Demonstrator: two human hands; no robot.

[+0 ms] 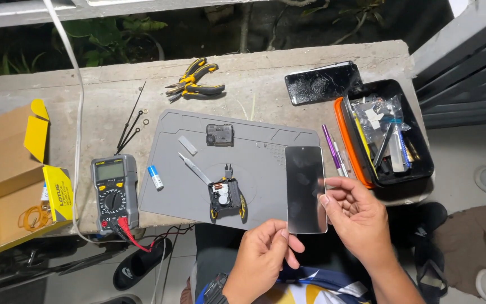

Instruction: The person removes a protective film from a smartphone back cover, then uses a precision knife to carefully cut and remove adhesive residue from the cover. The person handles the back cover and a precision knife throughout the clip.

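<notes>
We are holding a dark glass panel (306, 188) upright over the near edge of the desk (108, 93), both hands on it.

Our left hand (262, 253) is pinching the panel's bottom edge, its fingers (288, 239) pressed together beneath it, while the fingers (333, 194) of our right hand (358, 219) are gripping its right side. Just beyond the fingers, a grey work mat (254, 186) is carrying small cutters (228, 197), tweezers (194, 168) and a battery (154, 177). Farther left of our fingers a multimeter (113, 191) is lying; to their right, an open tool case (386, 132) and a cracked phone (323, 83).
</notes>
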